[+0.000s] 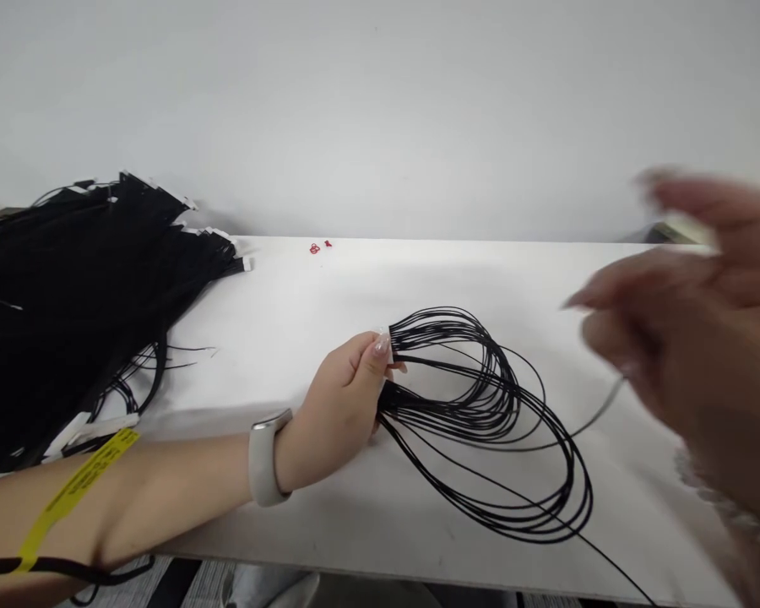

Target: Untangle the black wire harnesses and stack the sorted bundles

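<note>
Near the middle of the table, my left hand (348, 388) is closed around a bundle of thin black wires (513, 405). A white connector (391, 344) shows beside my thumb, with the wires fanning from it. The bundle loops out to the right and comes back into my palm. At the right, my right hand (703, 338) is raised close to the camera and blurred. A single black wire (599, 414) runs from the bundle up to its curled lower fingers, while the upper fingers are stretched out. The exact grip there is smeared.
A large pile of black wire harnesses (89, 295) with white connectors covers the table's left side. Small red bits (317, 248) lie near the table's back edge, below a pale wall (380, 118). A yellow label (79, 494) on a black cable hangs over my left forearm.
</note>
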The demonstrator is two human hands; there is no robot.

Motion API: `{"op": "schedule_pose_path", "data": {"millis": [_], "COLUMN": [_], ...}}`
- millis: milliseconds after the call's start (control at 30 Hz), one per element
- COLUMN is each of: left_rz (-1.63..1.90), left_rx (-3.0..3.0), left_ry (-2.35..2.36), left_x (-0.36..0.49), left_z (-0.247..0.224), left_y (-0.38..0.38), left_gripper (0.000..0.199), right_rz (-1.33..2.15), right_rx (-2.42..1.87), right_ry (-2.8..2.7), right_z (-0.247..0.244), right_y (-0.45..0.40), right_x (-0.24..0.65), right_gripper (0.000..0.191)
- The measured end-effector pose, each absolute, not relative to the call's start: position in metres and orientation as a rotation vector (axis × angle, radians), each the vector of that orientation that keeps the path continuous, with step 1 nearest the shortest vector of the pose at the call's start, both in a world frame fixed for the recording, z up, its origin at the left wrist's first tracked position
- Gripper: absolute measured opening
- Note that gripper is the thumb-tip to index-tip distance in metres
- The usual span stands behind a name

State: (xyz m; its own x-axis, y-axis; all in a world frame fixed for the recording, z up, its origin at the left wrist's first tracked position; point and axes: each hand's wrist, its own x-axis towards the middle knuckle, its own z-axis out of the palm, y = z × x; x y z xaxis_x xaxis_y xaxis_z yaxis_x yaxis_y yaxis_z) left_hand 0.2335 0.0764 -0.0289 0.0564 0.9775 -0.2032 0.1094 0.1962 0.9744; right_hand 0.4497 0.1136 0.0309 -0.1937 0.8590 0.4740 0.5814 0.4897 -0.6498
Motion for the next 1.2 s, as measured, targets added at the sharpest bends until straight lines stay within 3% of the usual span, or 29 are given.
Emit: {"op": "schedule_pose_path", "data": {"millis": [100,467,900,1200], "left_rz": [0.950,0.914,0.942,0.916], "left_rx": [1.261,1.478,1.546,1.572], "left_ry": [1.317,1.297,1.258,1.225], "left_x": [0.231,0.233,0.233,0.232], "left_z": [-0.028,-0.020,-0.019,-0.019], "left_y": [0.077,0.075,0.075,0.075], "left_gripper": [0.036,0.036,0.036,0.035], "right_rz": [0.410,0.369,-0.042,0.028], "right_rx": [-1.200,-0.985,-0.822,-0.730], "right_ry": [-2.101,-2.377,-2.413,-2.488], "right_z": [0.020,0.005,-0.001,-0.002], "right_y": [0.107,0.101,0.097,0.098], "right_x": [0.428,0.415,0.416,0.415], "right_gripper": [0.005,0.009,0.007,0.008]}}
